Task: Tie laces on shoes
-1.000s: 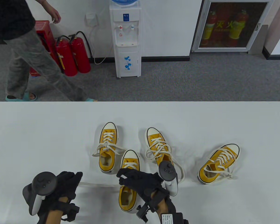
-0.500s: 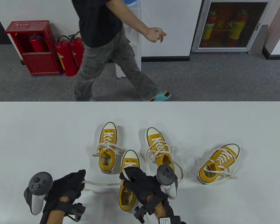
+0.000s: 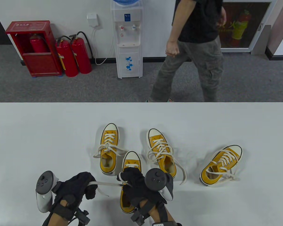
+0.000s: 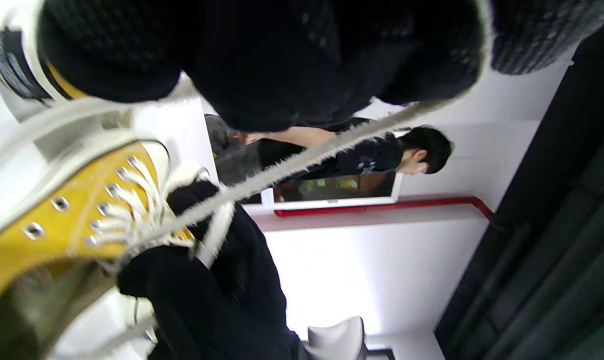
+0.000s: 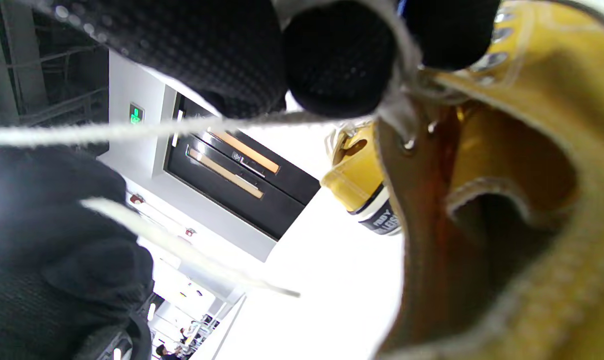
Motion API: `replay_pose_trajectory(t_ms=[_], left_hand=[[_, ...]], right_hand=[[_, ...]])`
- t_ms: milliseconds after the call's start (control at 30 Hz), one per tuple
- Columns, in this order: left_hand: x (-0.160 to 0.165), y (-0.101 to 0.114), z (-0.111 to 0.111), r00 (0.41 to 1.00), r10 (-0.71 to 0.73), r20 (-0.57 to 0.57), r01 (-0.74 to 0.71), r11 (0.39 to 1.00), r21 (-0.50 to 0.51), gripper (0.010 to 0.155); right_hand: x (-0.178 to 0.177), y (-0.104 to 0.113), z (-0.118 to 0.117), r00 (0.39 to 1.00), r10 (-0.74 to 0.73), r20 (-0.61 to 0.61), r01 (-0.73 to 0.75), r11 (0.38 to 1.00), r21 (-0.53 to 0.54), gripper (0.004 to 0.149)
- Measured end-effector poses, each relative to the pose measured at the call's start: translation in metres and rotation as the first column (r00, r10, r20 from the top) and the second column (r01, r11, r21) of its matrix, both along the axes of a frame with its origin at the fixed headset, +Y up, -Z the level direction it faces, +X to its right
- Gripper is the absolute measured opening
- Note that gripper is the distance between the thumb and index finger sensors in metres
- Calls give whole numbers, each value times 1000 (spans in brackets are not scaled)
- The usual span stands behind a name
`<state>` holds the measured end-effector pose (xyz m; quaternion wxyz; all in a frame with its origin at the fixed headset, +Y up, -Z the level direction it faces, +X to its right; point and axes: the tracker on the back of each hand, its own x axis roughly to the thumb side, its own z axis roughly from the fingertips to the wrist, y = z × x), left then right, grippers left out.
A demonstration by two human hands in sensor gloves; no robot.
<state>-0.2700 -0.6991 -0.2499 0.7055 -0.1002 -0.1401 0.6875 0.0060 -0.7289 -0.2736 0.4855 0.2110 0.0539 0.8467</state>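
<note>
Several yellow canvas shoes with white laces lie on the white table. My right hand sits over the tongue of the nearest shoe and pinches its lace at the eyelets. From there the lace runs taut to my left hand, whose curled fingers grip it; a loose end hangs below. In the left wrist view the lace stretches from my fingers down to the shoe. In the right wrist view my fingertips hold the lace above the shoe's opening.
Three other shoes lie nearby: far left, middle with a long loose lace, and right. A person walks past behind the table's far edge. A water dispenser and red fire extinguishers stand by the wall.
My left hand has moved right toward the near shoe, shortening the stretched lace. My right hand has rolled so its tracker swung left. The person behind has walked from left to right.
</note>
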Motion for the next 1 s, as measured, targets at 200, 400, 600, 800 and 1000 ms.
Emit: replay_pose_trajectory(t_ms=[200,400,600,800,1000], left_hand=[[22,23,5,991,-60,122,51,996,73,45],[34,41,5,978,-129,165,108,986,127,42],[33,52,-4,979,-194,58,186,975,119,40],[32,50,-26,909,-384,-162,400,914,74,40],[43,34,-47,779,-583,-231,601,799,13,40]], right_hand=[[-7,4,4,998,66,-1,-65,997,40,54],[-15,10,13,986,168,6,-167,979,121,49],[-22,13,21,967,255,-13,-247,946,209,46],[-22,13,23,966,251,-59,-233,948,218,46],[-12,11,21,983,163,-90,-144,973,182,44]])
